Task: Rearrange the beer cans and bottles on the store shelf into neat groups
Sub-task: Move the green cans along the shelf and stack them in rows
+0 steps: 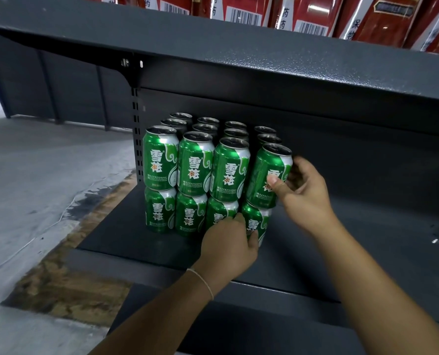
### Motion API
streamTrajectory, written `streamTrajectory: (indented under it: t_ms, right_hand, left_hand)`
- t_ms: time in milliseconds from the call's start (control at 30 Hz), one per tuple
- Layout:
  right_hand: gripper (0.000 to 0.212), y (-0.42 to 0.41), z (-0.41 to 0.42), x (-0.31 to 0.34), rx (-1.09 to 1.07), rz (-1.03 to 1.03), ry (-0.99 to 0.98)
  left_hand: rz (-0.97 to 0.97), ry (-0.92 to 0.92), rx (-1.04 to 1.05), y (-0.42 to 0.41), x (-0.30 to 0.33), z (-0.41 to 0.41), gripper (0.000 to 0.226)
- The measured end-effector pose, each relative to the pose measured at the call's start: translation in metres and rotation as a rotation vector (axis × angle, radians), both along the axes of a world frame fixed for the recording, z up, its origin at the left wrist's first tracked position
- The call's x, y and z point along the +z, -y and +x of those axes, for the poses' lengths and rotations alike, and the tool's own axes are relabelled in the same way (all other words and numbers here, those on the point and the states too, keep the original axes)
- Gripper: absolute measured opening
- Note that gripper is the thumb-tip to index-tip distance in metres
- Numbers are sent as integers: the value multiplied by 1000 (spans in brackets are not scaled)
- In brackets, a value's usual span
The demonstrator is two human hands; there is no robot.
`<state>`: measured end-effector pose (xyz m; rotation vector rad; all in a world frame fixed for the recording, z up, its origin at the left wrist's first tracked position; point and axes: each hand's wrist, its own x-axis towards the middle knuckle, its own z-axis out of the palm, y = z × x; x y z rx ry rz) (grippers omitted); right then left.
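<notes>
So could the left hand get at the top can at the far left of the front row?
Probably yes. That can stands at the open front edge of the shelf with nothing before it. The left hand is low on the bottom cans, so it would need to let go and move leftward.

Shop: dark metal shelving (290, 73), stacked green beer cans (195, 165), barcoded red boxes (241, 8) above

Support: dark grey textured metal shelf board (126, 234), fixed to a slotted upright (136, 134).
Load: green aluminium beer cans with white lettering (159, 210), bottom layer standing upright directly on the board, four across the front.
Position: left end of the board.
</notes>
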<state>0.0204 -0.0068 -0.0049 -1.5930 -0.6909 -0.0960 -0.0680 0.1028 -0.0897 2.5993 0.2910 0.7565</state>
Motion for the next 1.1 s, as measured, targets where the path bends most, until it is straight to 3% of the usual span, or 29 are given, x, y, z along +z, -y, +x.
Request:
streamTrajectory:
  t_ms: [633, 933, 1100]
  right_hand:
    - [37, 2, 6, -5, 44, -63, 40]
    - [84, 11, 0, -26, 32, -100, -45]
    - [76, 10, -2, -37, -1, -97, -81]
  left_hand:
    - [44, -5, 12, 1, 4, -3, 29]
    - [51, -31, 25, 1, 7, -5, 28]
    - [47, -43, 21, 2, 8, -6, 27]
